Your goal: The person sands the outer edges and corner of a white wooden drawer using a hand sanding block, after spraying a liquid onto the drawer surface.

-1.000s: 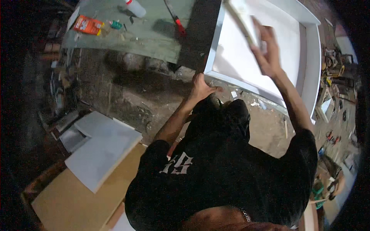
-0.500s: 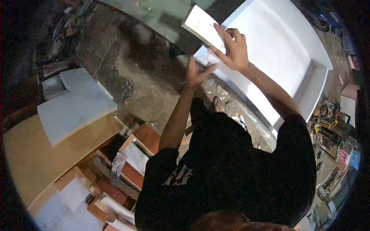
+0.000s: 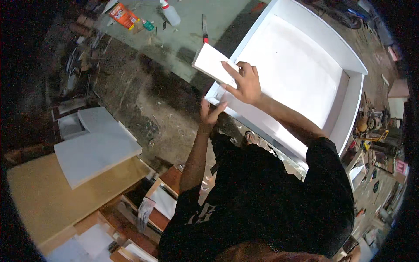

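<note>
A large, shallow white open box (image 3: 301,65) with raised walls lies at an angle on the worktable. At its near-left corner, my left hand (image 3: 211,112) has thumb and fingers around the wall. My right hand (image 3: 248,85) grips a flat white rectangular board (image 3: 214,63), fingers spread on its top face and thumb at its near edge. This board rests over the same corner, sticking out to the left past the box. The undersides of the board and of my right palm are hidden.
On the green tabletop (image 3: 185,41) stand a white bottle with a red cap (image 3: 170,14), an orange packet (image 3: 122,15), a small green bottle (image 3: 148,25) and a red-tipped blade (image 3: 204,28). Grey and tan panels (image 3: 98,148) lie lower left. Tools and scraps (image 3: 373,131) clutter the right.
The view has shifted, bringing the bottles and blade on the tabletop into sight. My left hand, blurred before, has closed in on the box corner. My right hand keeps its grip on the board.
</note>
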The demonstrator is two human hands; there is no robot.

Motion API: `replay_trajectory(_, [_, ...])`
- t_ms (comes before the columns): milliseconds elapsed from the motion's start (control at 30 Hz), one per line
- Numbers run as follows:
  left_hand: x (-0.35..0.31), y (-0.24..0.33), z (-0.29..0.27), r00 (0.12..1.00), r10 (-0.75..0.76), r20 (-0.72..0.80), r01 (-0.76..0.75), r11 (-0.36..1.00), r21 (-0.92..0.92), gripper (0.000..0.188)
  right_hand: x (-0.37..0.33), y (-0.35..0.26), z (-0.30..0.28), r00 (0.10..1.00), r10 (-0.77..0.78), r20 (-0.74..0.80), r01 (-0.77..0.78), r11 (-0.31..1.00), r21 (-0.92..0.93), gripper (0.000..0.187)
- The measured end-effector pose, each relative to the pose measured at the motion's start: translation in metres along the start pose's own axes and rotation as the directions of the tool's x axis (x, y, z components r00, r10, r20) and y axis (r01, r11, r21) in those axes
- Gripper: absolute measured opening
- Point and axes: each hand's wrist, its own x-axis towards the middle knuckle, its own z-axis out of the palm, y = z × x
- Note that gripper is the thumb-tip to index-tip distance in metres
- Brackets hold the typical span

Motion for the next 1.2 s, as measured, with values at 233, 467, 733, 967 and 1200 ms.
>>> replay_trajectory(233, [0.019, 0.06, -0.007, 0.989, -0.055, 0.14, 0.006, 0.944, 0.329, 0.071, 0.006, 0.024, 0.015, 0.976, 0.172, -0.131, -0.174, 0.985, -0.003, 0.069])
replay_trajectory(467, [0.032, 0.068, -0.006, 0.913, 0.1, 0.395, -0.266, 0.881, 0.39, 0.072, -0.009, 0.086, -0.034, 0.819, 0.538, -0.199, -0.507, 0.841, 0.188, 0.057])
replay_trajectory(733, [0.041, 0.077, -0.004, 0.825, 0.159, 0.542, -0.443, 0.777, 0.447, 0.067, -0.17, 0.041, -0.225, 0.801, 0.271, -0.533, -0.563, 0.642, -0.52, 0.051])
replay_trajectory(967, [0.026, 0.085, -0.007, 0.812, 0.198, 0.55, -0.481, 0.76, 0.437, 0.061, -0.373, -0.142, -0.257, 0.518, 0.035, -0.855, -0.847, 0.163, -0.506, 0.058])
replay_trajectory(1200, [-0.055, 0.117, 0.113, 0.547, 0.298, 0.783, -0.752, 0.586, 0.302, 0.045, -0.594, -0.229, -0.159, -0.558, 0.007, -0.83, -0.789, 0.306, 0.533, 0.06])
